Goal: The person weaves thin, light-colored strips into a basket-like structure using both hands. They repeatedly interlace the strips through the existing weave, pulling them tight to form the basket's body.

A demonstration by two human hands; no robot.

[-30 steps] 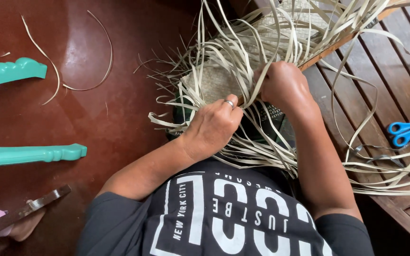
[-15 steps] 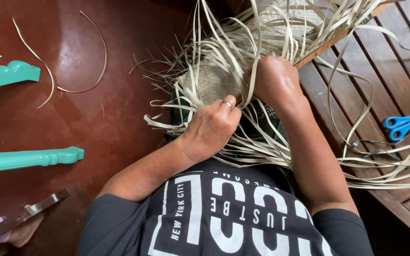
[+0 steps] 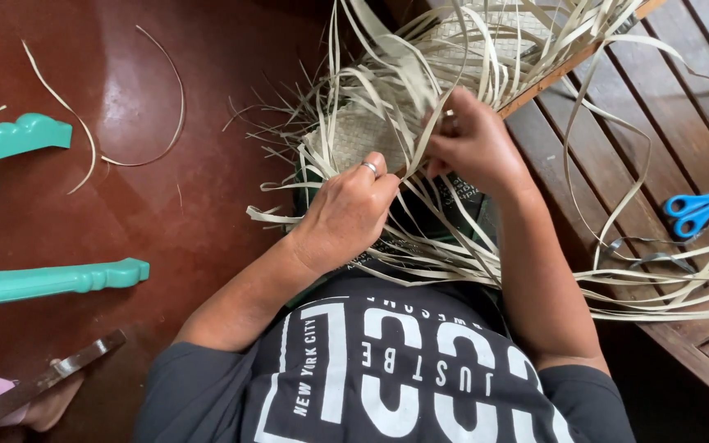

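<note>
While my left hand (image 3: 346, 217) pinned the weave (image 3: 354, 135) flat to steady it, my right hand (image 3: 473, 143) pinched a strip (image 3: 420, 152) just beside it, scissors (image 3: 699, 212) lying well off right.

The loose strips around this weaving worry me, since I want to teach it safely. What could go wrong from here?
The long pale strips fan out all round the woven patch, so the left hand or right hand might pull the wrong one. Strips trailing over the wooden slats lie near the blue-handled scissors and could snag or drag them. Stray strips on the red floor may be slippery.
</note>
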